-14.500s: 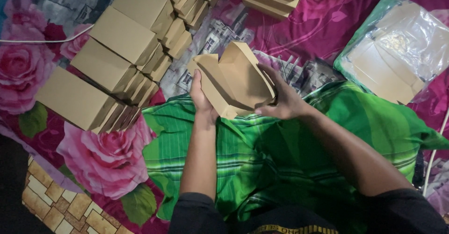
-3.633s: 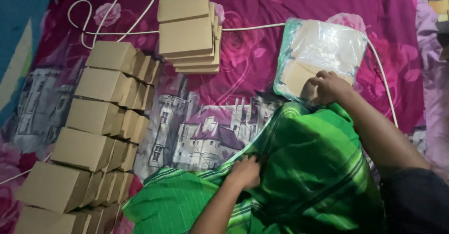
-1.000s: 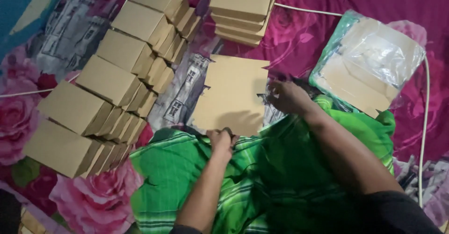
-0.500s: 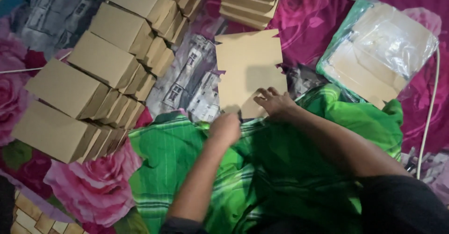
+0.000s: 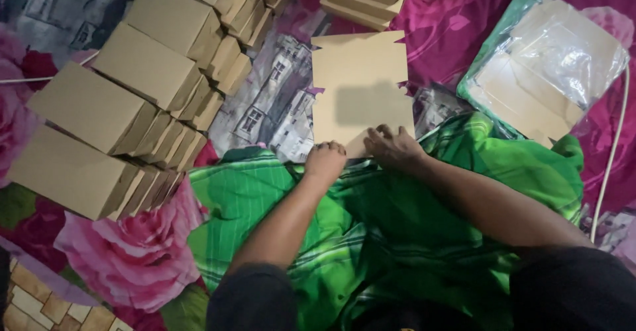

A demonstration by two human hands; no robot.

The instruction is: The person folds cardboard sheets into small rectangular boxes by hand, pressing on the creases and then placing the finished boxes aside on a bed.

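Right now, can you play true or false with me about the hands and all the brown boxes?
1. Both hands, left hand and right hand, touch the flat cardboard sheet. True.
2. The cardboard sheet is already folded into a box. False: it lies flat.
3. Folded brown boxes sit in rows on the person's left. True.
4. The plastic bag of flat cardboard lies on the person's left. False: it is on the right.
5. A green striped cloth covers the lap. True.

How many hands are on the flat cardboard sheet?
2. The left hand, closed, is at the sheet near edge; the right hand lies open beside it. None seem hidden.
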